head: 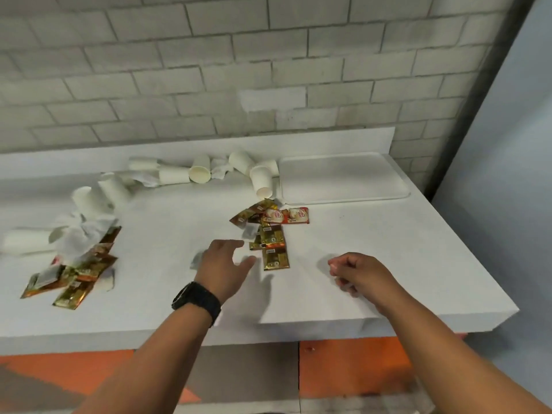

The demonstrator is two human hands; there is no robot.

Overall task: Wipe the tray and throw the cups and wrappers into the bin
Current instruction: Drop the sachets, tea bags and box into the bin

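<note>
White countertop (pixel 388 264): your left hand (pixel 222 268) reaches, fingers spread and empty, toward gold foil wrappers (pixel 270 234) beside it; your right hand (pixel 358 271) curls, contents unclear. Gathering wrappers seems next.

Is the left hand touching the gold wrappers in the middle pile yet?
Apart. The head view shows bare white counter between the left hand and the middle pile of wrappers; its fingers reach toward the pile without meeting it.

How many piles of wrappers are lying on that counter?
2. One wrapper pile lies mid-counter, just ahead of the left hand, near the tray. The other wrapper pile lies far left, partly under crumpled tissue, which may hide more.
</note>
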